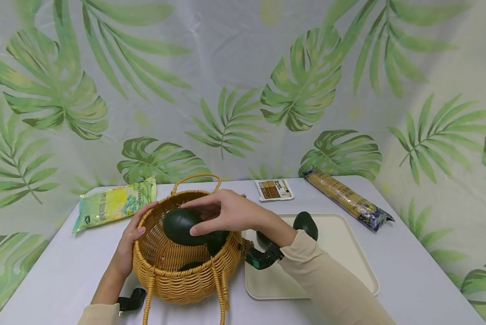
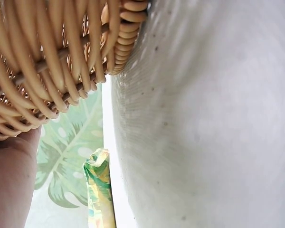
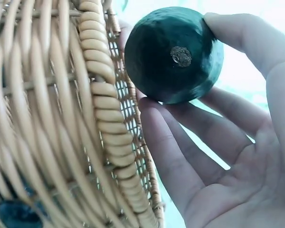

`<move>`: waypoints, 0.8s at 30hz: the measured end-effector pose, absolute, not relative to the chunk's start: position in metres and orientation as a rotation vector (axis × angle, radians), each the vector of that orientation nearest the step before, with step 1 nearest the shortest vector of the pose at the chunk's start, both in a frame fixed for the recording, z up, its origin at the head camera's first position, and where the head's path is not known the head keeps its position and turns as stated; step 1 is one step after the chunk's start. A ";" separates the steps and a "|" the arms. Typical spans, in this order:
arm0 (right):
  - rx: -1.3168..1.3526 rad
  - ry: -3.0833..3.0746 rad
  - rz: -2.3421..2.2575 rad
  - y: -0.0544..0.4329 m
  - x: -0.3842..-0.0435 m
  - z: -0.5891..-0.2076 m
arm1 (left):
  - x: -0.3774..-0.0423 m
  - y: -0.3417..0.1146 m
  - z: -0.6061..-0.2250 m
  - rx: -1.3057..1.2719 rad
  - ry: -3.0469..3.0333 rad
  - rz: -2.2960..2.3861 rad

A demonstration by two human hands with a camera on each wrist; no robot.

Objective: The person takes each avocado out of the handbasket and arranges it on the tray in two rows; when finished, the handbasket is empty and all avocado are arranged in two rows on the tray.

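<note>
A dark green avocado is over the mouth of the wicker basket. My right hand holds it between thumb and fingertips; the right wrist view shows its stem scar facing the camera. At the basket's left side, my left hand grips the rim, thumb at the edge and fingers along the outer wall. That wall fills the upper left of the left wrist view, hiding most of the hand. Inside the basket lie another avocado and a partly hidden dark green one.
Right of the basket, a cream tray bears a dark avocado and another partly behind my right wrist. Farther back lie a yellow-green packet, a small brown-and-white sachet and a long golden package. Basket handles stick out front and back.
</note>
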State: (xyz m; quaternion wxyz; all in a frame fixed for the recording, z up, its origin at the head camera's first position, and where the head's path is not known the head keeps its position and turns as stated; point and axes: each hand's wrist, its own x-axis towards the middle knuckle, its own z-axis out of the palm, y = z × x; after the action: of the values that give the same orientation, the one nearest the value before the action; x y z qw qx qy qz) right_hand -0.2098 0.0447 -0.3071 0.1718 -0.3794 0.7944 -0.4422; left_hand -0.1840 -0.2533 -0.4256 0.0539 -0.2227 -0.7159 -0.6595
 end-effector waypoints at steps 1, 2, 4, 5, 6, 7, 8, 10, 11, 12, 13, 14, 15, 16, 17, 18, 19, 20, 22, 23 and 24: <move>-1.063 2.252 -1.278 0.046 -0.209 -0.308 | -0.184 -0.253 -0.426 -0.674 -2.176 -2.002; -1.046 2.253 -1.300 0.048 -0.208 -0.309 | -0.184 -0.253 -0.426 -0.674 -2.176 -1.999; -1.013 2.243 -1.353 0.052 -0.206 -0.311 | -0.184 -0.253 -0.426 -0.678 -2.171 -1.999; -0.998 2.234 -1.380 0.054 -0.205 -0.311 | -0.184 -0.253 -0.426 -0.681 -2.167 -2.000; -0.983 2.235 -1.397 0.056 -0.204 -0.312 | -0.184 -0.253 -0.426 -0.684 -2.165 -2.001; -0.972 2.243 -1.407 0.058 -0.203 -0.312 | -0.184 -0.253 -0.426 -0.685 -2.163 -2.002; -0.963 2.253 -1.414 0.060 -0.203 -0.312 | -0.184 -0.254 -0.426 -0.685 -2.162 -2.001; -0.949 2.267 -1.427 0.064 -0.202 -0.312 | -0.184 -0.254 -0.426 -0.681 -2.162 -2.003; -0.943 2.277 -1.432 0.066 -0.201 -0.312 | -0.184 -0.254 -0.426 -0.677 -2.165 -2.002; -0.940 2.290 -1.436 0.069 -0.201 -0.312 | -0.184 -0.253 -0.426 -0.674 -2.168 -2.002; -0.944 2.294 -1.449 0.071 -0.200 -0.312 | -0.184 -0.253 -0.425 -0.671 -2.170 -2.003; -0.946 2.291 -1.464 0.074 -0.200 -0.312 | -0.184 -0.253 -0.425 -0.667 -2.174 -2.002; -0.949 2.288 -1.479 0.076 -0.199 -0.312 | -0.184 -0.253 -0.425 -0.664 -2.176 -2.001; -0.952 2.287 -1.489 0.079 -0.198 -0.312 | -0.184 -0.253 -0.425 -0.662 -2.178 -1.999; -0.952 2.293 -1.494 0.082 -0.198 -0.312 | -0.184 -0.253 -0.425 -0.661 -2.178 -2.002; -0.950 2.298 -1.497 0.084 -0.197 -0.312 | -0.184 -0.253 -0.425 -0.661 -2.177 -2.004; -0.947 2.300 -1.499 0.087 -0.196 -0.312 | -0.184 -0.253 -0.425 -0.661 -2.175 -2.006; -0.936 2.311 -1.495 0.090 -0.195 -0.312 | -0.184 -0.253 -0.425 -0.661 -2.174 -2.006; -0.911 2.346 -1.478 0.095 -0.193 -0.313 | -0.184 -0.253 -0.425 -0.665 -2.168 -2.009; -0.897 2.359 -1.476 0.098 -0.192 -0.313 | -0.184 -0.253 -0.425 -0.670 -2.164 -2.014; -0.884 2.368 -1.477 0.100 -0.191 -0.313 | -0.184 -0.253 -0.425 -0.673 -2.161 -2.017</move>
State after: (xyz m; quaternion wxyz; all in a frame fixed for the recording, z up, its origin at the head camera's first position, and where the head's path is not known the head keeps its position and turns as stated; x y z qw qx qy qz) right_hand -0.1909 0.1000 -0.3131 0.1067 -0.3002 0.8042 -0.5017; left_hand -0.1840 -0.2529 -0.4250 0.0550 -0.2216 -0.7118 -0.6642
